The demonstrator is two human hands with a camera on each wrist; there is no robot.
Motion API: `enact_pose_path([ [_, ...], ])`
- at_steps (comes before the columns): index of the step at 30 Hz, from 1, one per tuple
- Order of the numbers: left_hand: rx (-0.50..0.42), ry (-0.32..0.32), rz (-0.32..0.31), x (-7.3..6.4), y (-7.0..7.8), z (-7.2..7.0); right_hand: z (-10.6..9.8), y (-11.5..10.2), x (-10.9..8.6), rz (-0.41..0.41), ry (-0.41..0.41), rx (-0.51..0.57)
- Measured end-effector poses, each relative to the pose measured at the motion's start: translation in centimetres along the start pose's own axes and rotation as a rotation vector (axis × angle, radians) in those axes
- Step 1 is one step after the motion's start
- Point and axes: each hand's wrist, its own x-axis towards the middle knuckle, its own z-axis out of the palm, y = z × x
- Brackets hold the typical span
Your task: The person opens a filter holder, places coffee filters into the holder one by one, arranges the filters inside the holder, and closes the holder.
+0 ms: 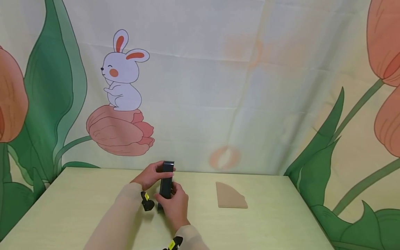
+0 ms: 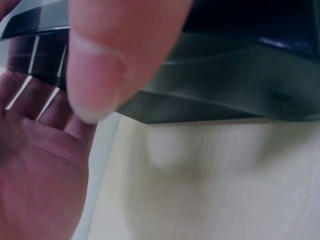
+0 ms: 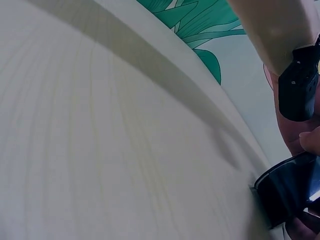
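Both hands hold a dark, glossy, elongated object (image 1: 166,186) over the left part of the table. My left hand (image 1: 150,177) grips its far, upper part, with the thumb across the face turned to the head camera. Lower and nearer, my right hand (image 1: 176,205) grips its right side, thumb on its front. The left wrist view shows the left thumb close over the dark object (image 2: 220,70), with a finely ribbed strip along its lower edge and a small round spot. Part of the object (image 3: 290,187) shows at the right edge of the right wrist view. I cannot tell its kind.
A flat tan piece (image 1: 230,197) with two straight sides and an uneven curved side lies on the pale table (image 1: 275,218), right of the hands. Behind the table's far edge hangs a printed cloth (image 1: 187,104) with a rabbit and tulips. Both wrists wear black camera mounts (image 1: 147,202).
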Motion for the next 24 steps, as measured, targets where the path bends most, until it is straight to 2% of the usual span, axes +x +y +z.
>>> enact_pose_path([
  [4, 0.001, 0.012, -0.002, 0.1, 0.0, 0.0, -0.1, -0.1, 0.1, 0.014, 0.005, -0.029],
  [13, 0.049, 0.092, -0.011, -0.7, 0.0, 0.1, -0.6, -0.3, -0.1, -0.089, 0.009, -0.089],
  [18, 0.045, 0.128, -0.013, -1.5, 0.7, 0.6, -1.2, -1.1, -0.3, -0.084, -0.007, -0.127],
  [24, 0.09, 0.182, -0.006, -2.8, 1.5, 1.4, -2.4, -2.1, -0.9, -0.094, -0.047, -0.128],
])
